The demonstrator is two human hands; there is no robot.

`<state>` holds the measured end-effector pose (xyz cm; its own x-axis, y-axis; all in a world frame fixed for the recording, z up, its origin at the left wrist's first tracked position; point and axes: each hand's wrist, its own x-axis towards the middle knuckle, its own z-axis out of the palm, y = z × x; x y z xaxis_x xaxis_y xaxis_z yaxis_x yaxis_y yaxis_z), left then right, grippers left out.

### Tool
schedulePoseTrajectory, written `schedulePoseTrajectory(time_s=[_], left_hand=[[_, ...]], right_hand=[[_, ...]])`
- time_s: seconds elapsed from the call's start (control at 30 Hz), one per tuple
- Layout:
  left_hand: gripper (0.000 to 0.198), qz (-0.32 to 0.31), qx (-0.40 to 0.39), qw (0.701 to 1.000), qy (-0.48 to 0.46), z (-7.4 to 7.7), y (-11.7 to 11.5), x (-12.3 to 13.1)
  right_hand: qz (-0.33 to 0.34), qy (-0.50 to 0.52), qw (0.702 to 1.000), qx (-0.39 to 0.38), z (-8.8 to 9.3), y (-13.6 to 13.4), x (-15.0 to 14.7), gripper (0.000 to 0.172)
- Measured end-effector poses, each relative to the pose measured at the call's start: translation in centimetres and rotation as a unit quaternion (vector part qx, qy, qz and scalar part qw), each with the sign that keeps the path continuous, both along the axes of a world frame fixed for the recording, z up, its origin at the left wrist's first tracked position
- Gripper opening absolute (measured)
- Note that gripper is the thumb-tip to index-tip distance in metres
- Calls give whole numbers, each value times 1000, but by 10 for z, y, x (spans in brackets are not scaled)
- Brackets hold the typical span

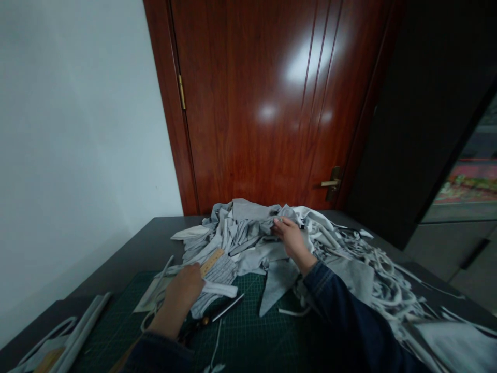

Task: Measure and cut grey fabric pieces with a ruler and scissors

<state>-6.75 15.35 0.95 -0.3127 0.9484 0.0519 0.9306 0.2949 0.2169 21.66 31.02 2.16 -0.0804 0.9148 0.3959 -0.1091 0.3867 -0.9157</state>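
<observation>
My left hand [185, 285] is closed around a wooden ruler [212, 260], whose end sticks out past my fingers over striped grey fabric. A white cloth strip [220, 289] lies against that hand. Farther forward, my right hand [292, 239] reaches into a heap of grey fabric scraps [248, 233], its fingers bent onto a piece of cloth; the fingertips are partly hidden. Between my arms a pair of scissors [205, 321] rests on the green cutting mat [248, 321], its handles partly covered by my left sleeve. A pointed grey scrap [277, 285] hangs toward me from the heap.
Tangled cloth strips [388, 280] spread along the right of the dark table [143, 248]. Rolled pale material [79, 334] lies at the left front. A wooden door [264, 103] stands behind the table, with a white wall [77, 129] at left and a dark cabinet [411, 114] at right.
</observation>
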Motion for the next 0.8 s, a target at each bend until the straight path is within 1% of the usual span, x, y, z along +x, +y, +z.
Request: schedulePoseTrajectory(time_s=[0.07, 0.1, 0.13, 0.2, 0.23, 0.27, 0.3, 0.33, 0.4, 0.43, 0.5, 0.57, 0.6, 0.67, 0.73, 0.77, 0.8], left_hand=[[25, 8, -1, 1000, 8, 6, -1, 4], [28, 13, 0, 1000, 18, 10, -1, 7], [32, 13, 17, 999, 25, 15, -1, 11], [39, -12, 92, 996, 4, 25, 0, 20], [40, -38, 138, 989, -37, 30, 1, 26], [40, -71, 180, 976, -99, 34, 1, 33], [39, -106, 210, 956, -176, 37, 1, 40], [41, -140, 221, 930, -258, 38, 1, 48], [48, -193, 197, 876, -397, 37, -2, 64], [53, -213, 178, 850, -447, 34, -3, 72], [57, -246, 139, 811, -513, 27, -6, 87], [53, -278, 108, 788, -539, 20, -7, 99], [48, -289, 97, 785, -539, 17, -7, 103], [35, -293, 84, 797, -522, 14, -7, 107], [31, -267, 80, 812, -513, 14, -7, 107], [32, -249, 79, 810, -525, 15, -8, 107], [32, -231, 78, 801, -547, 16, -9, 106]], right_hand=[[47, 53, 997, -19, 15, -8, 3, 47], [72, 74, 994, -27, 22, -14, 4, 46], [101, 96, 990, -39, 29, -20, 4, 44], [171, 146, 972, -73, 40, -34, 3, 36], [205, 171, 959, -94, 43, -42, 2, 32], [233, 195, 946, -113, 45, -49, 0, 27], [255, 213, 934, -131, 46, -55, -2, 23], [268, 226, 926, -143, 46, -62, -4, 19], [289, 241, 912, -166, 43, -73, -7, 14], [299, 244, 905, -178, 41, -77, -8, 13], [312, 249, 896, -194, 37, -84, -10, 13], [318, 259, 889, -203, 35, -89, -10, 14], [317, 266, 887, -204, 35, -91, -10, 14], [314, 276, 885, -206, 35, -92, -9, 14], [305, 280, 886, -207, 34, -91, -7, 14], [299, 280, 888, -207, 34, -90, -6, 14], [293, 278, 891, -208, 33, -88, -5, 14]])
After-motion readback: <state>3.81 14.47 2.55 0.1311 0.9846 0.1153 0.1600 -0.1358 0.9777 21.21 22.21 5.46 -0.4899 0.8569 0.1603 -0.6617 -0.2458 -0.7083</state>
